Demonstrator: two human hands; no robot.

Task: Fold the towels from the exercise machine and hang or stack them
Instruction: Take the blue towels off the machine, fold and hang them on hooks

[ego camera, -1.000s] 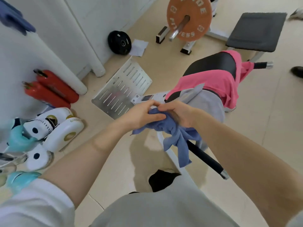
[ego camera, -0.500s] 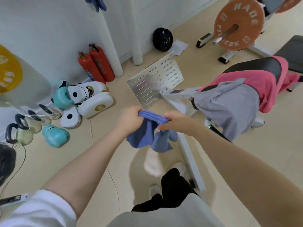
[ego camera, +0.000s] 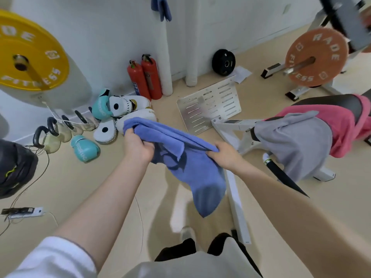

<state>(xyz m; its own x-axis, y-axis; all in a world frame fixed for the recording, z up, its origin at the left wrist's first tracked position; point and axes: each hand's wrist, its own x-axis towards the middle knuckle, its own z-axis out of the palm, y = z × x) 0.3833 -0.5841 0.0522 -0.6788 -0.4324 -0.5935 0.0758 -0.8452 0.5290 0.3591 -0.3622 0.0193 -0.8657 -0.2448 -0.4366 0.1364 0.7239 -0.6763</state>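
A blue towel (ego camera: 192, 173) hangs in the air in front of me, stretched between both hands. My left hand (ego camera: 137, 146) grips its upper left edge and my right hand (ego camera: 225, 157) pinches the upper right edge; the rest droops down toward the floor. On the exercise machine (ego camera: 234, 127) at the right lie a grey towel (ego camera: 297, 145) and, behind it, a pink towel (ego camera: 341, 125), both draped over the black pad. Another blue cloth (ego camera: 161, 7) hangs high on the white wall.
Two red fire extinguishers (ego camera: 145, 77), boxing pads and teal gloves (ego camera: 120, 115), kettlebells (ego camera: 52, 133) and a yellow weight plate (ego camera: 30, 53) line the left wall. An orange plate on a bar (ego camera: 315, 57) stands at right. Cables and a power strip (ego camera: 22, 212) lie at left.
My hands have moved apart and the bunched blue towel has spread open between them. My view has swung left, away from the machine and toward the wall.
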